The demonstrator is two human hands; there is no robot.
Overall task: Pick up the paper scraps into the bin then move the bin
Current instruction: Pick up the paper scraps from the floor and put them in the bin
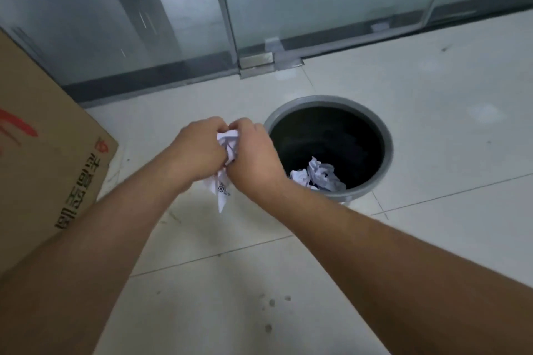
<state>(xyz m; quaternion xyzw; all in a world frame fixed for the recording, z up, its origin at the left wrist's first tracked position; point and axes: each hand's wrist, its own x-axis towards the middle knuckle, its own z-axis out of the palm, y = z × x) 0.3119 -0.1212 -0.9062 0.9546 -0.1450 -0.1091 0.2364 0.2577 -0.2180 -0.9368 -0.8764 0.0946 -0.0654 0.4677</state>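
Observation:
A round grey bin (386, 135) with a dark inside stands on the tiled floor, right of centre. Crumpled white paper scraps (320, 174) lie at its bottom. Just left of the bin's rim, my left hand (199, 150) and my right hand (253, 155) press together around one crumpled white paper scrap (223, 187). A printed corner of that scrap hangs down below the hands. Both hands are above the floor, not over the bin's opening.
A large brown cardboard box (49, 170) with red and black print stands at the left, close to my left forearm. Glass partitions with a dark base strip (150, 81) run along the back. Pale floor tiles (450, 112) surround the bin.

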